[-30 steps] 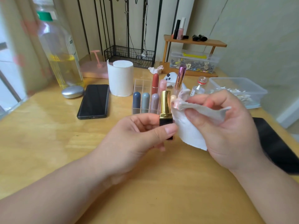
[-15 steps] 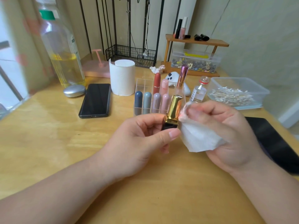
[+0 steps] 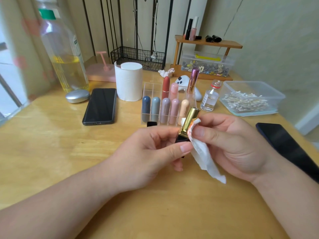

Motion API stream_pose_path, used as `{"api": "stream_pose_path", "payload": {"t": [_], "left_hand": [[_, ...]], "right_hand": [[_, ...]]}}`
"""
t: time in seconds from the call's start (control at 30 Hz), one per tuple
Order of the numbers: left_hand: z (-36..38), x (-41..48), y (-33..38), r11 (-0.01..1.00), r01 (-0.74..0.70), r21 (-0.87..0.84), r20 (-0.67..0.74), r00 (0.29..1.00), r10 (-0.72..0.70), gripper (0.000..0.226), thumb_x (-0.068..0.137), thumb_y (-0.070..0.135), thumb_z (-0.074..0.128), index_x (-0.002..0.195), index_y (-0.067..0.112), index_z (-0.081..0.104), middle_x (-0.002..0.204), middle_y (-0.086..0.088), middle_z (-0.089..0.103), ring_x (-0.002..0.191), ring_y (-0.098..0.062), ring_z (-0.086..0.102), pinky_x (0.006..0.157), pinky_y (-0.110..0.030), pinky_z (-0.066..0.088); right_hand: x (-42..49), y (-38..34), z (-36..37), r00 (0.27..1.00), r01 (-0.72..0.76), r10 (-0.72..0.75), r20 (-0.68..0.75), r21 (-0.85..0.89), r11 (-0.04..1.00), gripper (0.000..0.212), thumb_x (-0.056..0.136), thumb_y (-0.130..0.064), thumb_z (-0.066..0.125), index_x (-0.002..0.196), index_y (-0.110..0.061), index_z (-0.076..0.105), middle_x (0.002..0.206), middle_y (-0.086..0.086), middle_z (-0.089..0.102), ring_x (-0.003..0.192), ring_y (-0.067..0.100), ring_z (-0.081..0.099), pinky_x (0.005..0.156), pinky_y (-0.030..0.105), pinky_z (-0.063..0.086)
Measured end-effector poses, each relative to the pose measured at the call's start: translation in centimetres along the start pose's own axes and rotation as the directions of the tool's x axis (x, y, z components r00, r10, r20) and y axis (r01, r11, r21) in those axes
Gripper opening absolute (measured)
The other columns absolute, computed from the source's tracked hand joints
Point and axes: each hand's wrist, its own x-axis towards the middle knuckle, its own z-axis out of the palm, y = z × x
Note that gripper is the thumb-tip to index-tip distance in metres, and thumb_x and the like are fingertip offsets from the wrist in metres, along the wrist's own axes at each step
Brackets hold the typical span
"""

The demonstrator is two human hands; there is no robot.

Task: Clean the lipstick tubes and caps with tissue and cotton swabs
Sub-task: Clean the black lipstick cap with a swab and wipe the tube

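Observation:
My left hand [image 3: 151, 152] grips the black base of an uncapped lipstick tube [image 3: 189, 120], whose gold barrel tilts up to the right. My right hand [image 3: 231, 144] pinches a white tissue [image 3: 205, 159] against the lower right side of the gold barrel; the tissue's top edge carries orange-red smears. A small black cap [image 3: 151, 123] stands on the table just behind my left fingers. A clear organiser [image 3: 151, 88] behind holds several capped lipsticks. A clear box of cotton swabs [image 3: 248, 100] sits at the right.
A tissue roll [image 3: 128, 81], a black phone [image 3: 101, 106], a silver case [image 3: 77, 98] and a large bottle [image 3: 63, 54] stand at the left. A small glass vial [image 3: 209, 99] sits by the organiser. A dark tablet [image 3: 290, 145] lies at the right edge. A wooden shelf [image 3: 207, 43] is at the back.
The tube has tilted to the right. My right hand slid the tissue down from the tube's top to the barrel's lower side, and stains now show on it.

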Motion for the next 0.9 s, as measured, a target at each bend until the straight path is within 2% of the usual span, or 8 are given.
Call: {"api": "stream_pose_path", "payload": {"t": [0.17, 0.23, 0.33, 0.4, 0.5, 0.63, 0.8, 0.9], "left_hand": [[-0.2, -0.2, -0.2, 0.984, 0.085, -0.158, 0.087, 0.994, -0.072, 0.033, 0.099, 0.022, 0.057, 0.121, -0.002, 0.064, 0.119, -0.034, 0.063, 0.103, -0.064, 0.053, 0.100, -0.067, 0.043], [-0.2, -0.2, -0.2, 0.958, 0.131, -0.256, 0.123, 0.987, -0.102, 0.038, 0.098, 0.023, 0.054, 0.121, -0.007, 0.062, 0.115, -0.028, 0.066, 0.097, -0.053, 0.055, 0.096, -0.062, 0.047], [-0.3, 0.0, 0.1, 0.918, 0.177, -0.356, 0.182, 0.976, -0.118, 0.030, 0.097, 0.021, 0.050, 0.104, -0.003, 0.068, 0.095, -0.019, 0.058, 0.075, -0.029, 0.048, 0.076, -0.040, 0.054], [-0.3, 0.0, 0.4, 0.901, 0.193, -0.387, 0.220, 0.969, -0.114, 0.025, 0.098, 0.021, 0.049, 0.097, 0.007, 0.070, 0.091, -0.016, 0.055, 0.072, -0.024, 0.046, 0.074, -0.039, 0.053], [-0.3, 0.0, 0.7, 0.881, 0.244, -0.404, 0.290, 0.948, -0.129, 0.027, 0.099, 0.020, 0.046, 0.099, 0.005, 0.069, 0.091, -0.016, 0.055, 0.072, -0.023, 0.045, 0.073, -0.039, 0.052], [-0.4, 0.1, 0.6, 0.890, 0.271, -0.367, 0.321, 0.935, -0.152, 0.041, 0.098, 0.018, 0.049, 0.109, -0.022, 0.052, 0.090, -0.015, 0.055, 0.070, -0.020, 0.046, 0.071, -0.032, 0.050], [-0.6, 0.0, 0.5, 0.957, 0.184, -0.224, 0.225, 0.965, -0.133, 0.023, 0.095, 0.012, 0.063, 0.102, -0.010, 0.065, 0.088, -0.016, 0.065, 0.073, -0.019, 0.059, 0.071, -0.025, 0.051], [-0.4, 0.0, 0.6, 0.996, 0.085, 0.029, 0.032, 0.996, -0.086, 0.035, 0.088, 0.022, 0.073, 0.095, -0.011, 0.067, 0.081, -0.031, 0.061, 0.066, -0.031, 0.054, 0.068, -0.042, 0.052]], "right_hand": [[0.0, 0.2, 0.4, 0.988, 0.120, -0.133, -0.080, -0.145, 0.982, 0.027, 0.064, -0.029, 0.086, 0.084, -0.014, 0.077, 0.079, 0.008, 0.071, 0.072, 0.021, 0.065, 0.065, 0.028, 0.050], [-0.1, 0.2, 0.3, 0.987, 0.128, -0.138, -0.078, -0.123, 0.984, 0.028, 0.066, -0.031, 0.087, 0.085, -0.014, 0.076, 0.080, 0.011, 0.070, 0.074, 0.028, 0.063, 0.064, 0.032, 0.048], [-0.1, -0.2, -0.2, 0.997, 0.075, -0.075, 0.003, 0.003, 0.997, 0.038, 0.079, -0.032, 0.079, 0.093, 0.002, 0.069, 0.083, 0.032, 0.059, 0.075, 0.045, 0.056, 0.065, 0.063, 0.037], [-0.1, -0.2, -0.6, 0.998, 0.043, -0.044, 0.040, 0.027, 0.999, 0.039, 0.083, -0.030, 0.075, 0.095, 0.006, 0.065, 0.086, 0.035, 0.056, 0.076, 0.049, 0.056, 0.066, 0.073, 0.031], [-0.1, -0.1, -0.5, 0.994, 0.034, -0.034, 0.103, 0.001, 0.999, 0.033, 0.083, -0.028, 0.078, 0.096, 0.001, 0.068, 0.084, 0.031, 0.065, 0.070, 0.046, 0.067, 0.069, 0.059, 0.049], [-0.1, 0.3, -0.2, 0.993, -0.034, 0.034, 0.114, -0.002, 0.999, 0.043, 0.075, -0.029, 0.084, 0.098, 0.004, 0.067, 0.085, 0.031, 0.065, 0.068, 0.040, 0.070, 0.067, 0.044, 0.054], [-0.2, 0.6, -0.2, 0.997, 0.014, -0.009, 0.074, -0.065, 0.998, 0.043, 0.072, -0.031, 0.086, 0.097, 0.002, 0.071, 0.088, 0.025, 0.069, 0.077, 0.043, 0.065, 0.074, 0.055, 0.048], [-0.3, 0.7, 0.0, 0.996, 0.061, -0.060, 0.062, -0.011, 0.998, 0.034, 0.071, -0.026, 0.086, 0.092, -0.002, 0.075, 0.085, 0.023, 0.070, 0.081, 0.046, 0.066, 0.077, 0.068, 0.051]]}}
